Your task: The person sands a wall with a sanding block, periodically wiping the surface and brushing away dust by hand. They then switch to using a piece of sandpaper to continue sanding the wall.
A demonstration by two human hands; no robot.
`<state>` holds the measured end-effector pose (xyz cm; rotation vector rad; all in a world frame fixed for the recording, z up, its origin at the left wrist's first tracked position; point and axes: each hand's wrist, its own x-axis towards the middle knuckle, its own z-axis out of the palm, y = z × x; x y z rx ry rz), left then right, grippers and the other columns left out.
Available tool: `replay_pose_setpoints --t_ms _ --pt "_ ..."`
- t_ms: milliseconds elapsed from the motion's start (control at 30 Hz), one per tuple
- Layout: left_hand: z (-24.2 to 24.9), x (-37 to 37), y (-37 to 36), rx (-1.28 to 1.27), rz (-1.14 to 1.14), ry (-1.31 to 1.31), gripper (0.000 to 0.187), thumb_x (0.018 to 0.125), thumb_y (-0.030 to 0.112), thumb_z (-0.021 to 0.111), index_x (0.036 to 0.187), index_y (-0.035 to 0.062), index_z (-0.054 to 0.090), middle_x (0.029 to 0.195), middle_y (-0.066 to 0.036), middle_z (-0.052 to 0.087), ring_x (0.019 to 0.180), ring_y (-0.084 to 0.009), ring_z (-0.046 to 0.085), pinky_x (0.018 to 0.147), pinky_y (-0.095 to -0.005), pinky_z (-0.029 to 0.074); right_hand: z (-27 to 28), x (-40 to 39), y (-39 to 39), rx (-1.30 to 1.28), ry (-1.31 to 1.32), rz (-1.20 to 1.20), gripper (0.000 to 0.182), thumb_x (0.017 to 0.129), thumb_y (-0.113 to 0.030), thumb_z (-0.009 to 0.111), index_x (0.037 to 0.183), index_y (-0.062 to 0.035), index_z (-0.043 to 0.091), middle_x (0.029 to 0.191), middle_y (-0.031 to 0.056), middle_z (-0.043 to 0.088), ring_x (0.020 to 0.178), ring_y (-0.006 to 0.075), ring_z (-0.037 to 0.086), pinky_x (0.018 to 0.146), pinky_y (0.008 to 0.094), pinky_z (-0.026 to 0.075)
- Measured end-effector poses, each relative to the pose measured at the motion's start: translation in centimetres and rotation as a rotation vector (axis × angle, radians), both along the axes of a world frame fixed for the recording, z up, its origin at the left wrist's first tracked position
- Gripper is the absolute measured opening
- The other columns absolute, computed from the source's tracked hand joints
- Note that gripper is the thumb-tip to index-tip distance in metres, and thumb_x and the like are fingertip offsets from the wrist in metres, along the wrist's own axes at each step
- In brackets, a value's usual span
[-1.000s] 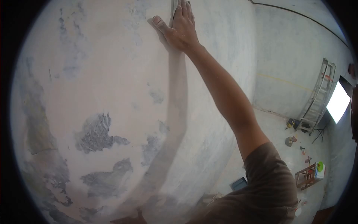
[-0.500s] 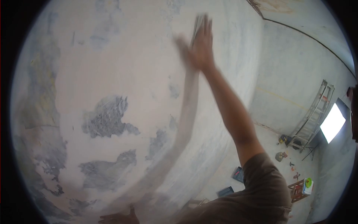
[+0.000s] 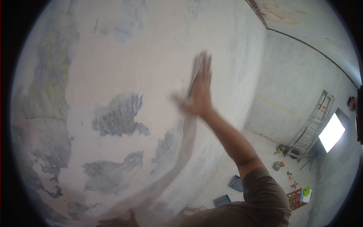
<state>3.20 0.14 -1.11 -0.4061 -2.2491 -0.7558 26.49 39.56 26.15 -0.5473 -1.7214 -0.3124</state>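
I see a thin grey sanding pad, probably sandpaper though blurred, lying flat and upright against the patchy plastered wall, pinned under my right hand.

broad bare wall open on every side of the flat right hand; left hand pressed low against it, well apart; further right only a corner, then a ladder leaning near scattered tools on the floor below
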Motion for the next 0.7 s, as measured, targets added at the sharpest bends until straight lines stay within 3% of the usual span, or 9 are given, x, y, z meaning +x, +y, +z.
replay_pose_setpoints --t_ms 33,100,233,333,400,467,567,633,700 --pt "-0.1 0.3 0.2 0.008 0.005 -0.004 0.151 0.057 0.086 0.068 0.155 0.0077 -0.015 0.156 -0.031 -0.022 0.144 -0.0535 -0.018 0.1 -0.0807 0.018 -2.2 -0.8 -0.7 0.1 0.003 0.123 0.125 0.076 -0.079 0.059 0.157 -0.0039 0.0 0.163 0.0237 -0.002 0.149 0.0452 -0.003 0.116 0.0669 0.007" --pt "0.2 0.3 0.3 0.016 0.016 0.005 0.151 0.057 0.087 0.068 0.155 0.0078 -0.015 0.156 -0.031 -0.022 0.144 -0.0534 -0.017 0.1 -0.0807 0.018 1.0 0.0 -0.2 0.186 -0.069 0.029 0.124 0.079 -0.078 0.056 0.155 -0.0003 -0.001 0.163 0.0233 -0.001 0.15 0.0434 0.002 0.118 0.0631 0.008" --pt "1.0 0.2 -0.5 -0.001 0.029 0.026 0.151 0.057 0.088 0.067 0.155 0.0079 -0.015 0.157 -0.031 -0.021 0.144 -0.0533 -0.017 0.1 -0.0805 0.018 13.5 3.2 6.7 -0.107 0.252 0.044 0.114 0.085 -0.071 0.054 0.155 0.0013 -0.001 0.163 0.0219 0.0 0.152 0.0361 0.001 0.121 0.055 0.006" --pt "1.3 0.2 -1.3 -0.01 0.018 0.028 0.151 0.057 0.089 0.066 0.155 0.008 -0.015 0.157 -0.03 -0.021 0.144 -0.0531 -0.016 0.1 -0.0804 0.019 9.9 1.7 4.5 -0.24 0.251 0.025 0.113 0.085 -0.069 0.056 0.156 -0.0012 0.0 0.163 0.021 -0.004 0.151 0.036 -0.003 0.121 0.0542 0.007" --pt "1.3 0.4 -1.1 0.001 0.008 0.017 0.151 0.056 0.089 0.066 0.155 0.008 -0.015 0.157 -0.03 -0.021 0.144 -0.0531 -0.016 0.1 -0.0804 0.019 2.9 -0.2 0.0 -0.057 0.017 -0.083 0.123 0.079 -0.077 0.057 0.156 -0.0026 -0.004 0.163 0.0203 -0.007 0.15 0.0396 -0.006 0.117 0.0642 0.004" --pt "1.5 0.5 -0.7 0.004 -0.007 0.058 0.151 0.056 0.089 0.066 0.155 0.0088 -0.015 0.157 -0.03 -0.021 0.145 -0.0526 -0.015 0.101 -0.0793 0.018 -1.7 -1.5 -3.0 0.075 -0.041 0.214 0.125 0.077 -0.079 0.058 0.156 -0.0049 -0.005 0.163 0.0212 -0.01 0.15 0.0409 -0.007 0.115 0.0677 0.004" --pt "1.8 0.8 -0.3 -0.03 0.028 0.037 0.151 0.056 0.088 0.067 0.155 0.0094 -0.015 0.157 -0.031 -0.021 0.145 -0.0524 -0.014 0.103 -0.078 0.017 4.8 0.2 0.1 0.129 -0.073 -0.025 0.122 0.08 -0.075 0.058 0.155 0.0003 -0.003 0.163 0.0232 -0.005 0.15 0.0419 -0.004 0.116 0.0651 0.005" --pt "1.7 0.7 -0.3 -0.021 0.017 0.034 0.151 0.056 0.087 0.068 0.155 0.0094 -0.015 0.157 -0.03 -0.021 0.145 -0.0527 -0.014 0.103 -0.078 0.016 11.1 1.0 3.0 -0.045 0.13 0.048 0.118 0.083 -0.07 0.059 0.155 0.0016 0.0 0.163 0.0233 -0.001 0.15 0.0422 -0.003 0.118 0.0608 0.007" --pt "1.6 1.0 -0.4 -0.022 -0.001 0.025 0.151 0.056 0.087 0.069 0.155 0.0094 -0.015 0.157 -0.03 -0.022 0.145 -0.053 -0.014 0.103 -0.078 0.016 10.5 1.0 2.6 -0.031 0.133 0.06 0.115 0.084 -0.068 0.059 0.155 0.0008 0.001 0.163 0.0226 -0.001 0.15 0.0419 -0.003 0.119 0.0589 0.007"
